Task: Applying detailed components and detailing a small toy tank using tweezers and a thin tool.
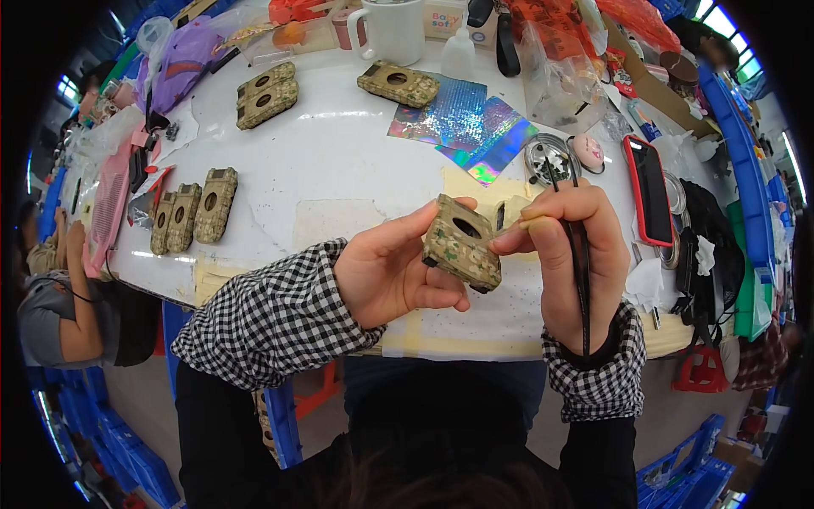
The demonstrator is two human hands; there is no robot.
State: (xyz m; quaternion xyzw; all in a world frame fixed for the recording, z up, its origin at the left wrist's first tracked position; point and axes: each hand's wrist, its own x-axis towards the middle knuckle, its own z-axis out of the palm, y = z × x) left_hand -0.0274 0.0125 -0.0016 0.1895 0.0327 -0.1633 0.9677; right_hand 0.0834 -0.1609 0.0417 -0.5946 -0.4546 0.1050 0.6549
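My left hand [381, 271] holds a camouflage-patterned toy tank hull [449, 242] by its edges, tilted, with its round opening facing up. My right hand [585, 254] has black tweezers [582, 293] lodged in its grip, their tips pointing away from me. Its thumb and forefinger are pinched together at the hull's right edge, on a small pale piece I cannot make out clearly. Just beyond the tweezer tips stands a round metal dish [529, 165] with small black parts in it.
More camouflage hulls lie on the white table [331, 170]: a group at the left [215, 205], a pair [268, 95] and a single one [398, 83] farther back. Shiny holographic sheets [487, 140], a white mug [394, 32] and a red-cased phone [648, 191] lie around. Another person [68, 314] sits at left.
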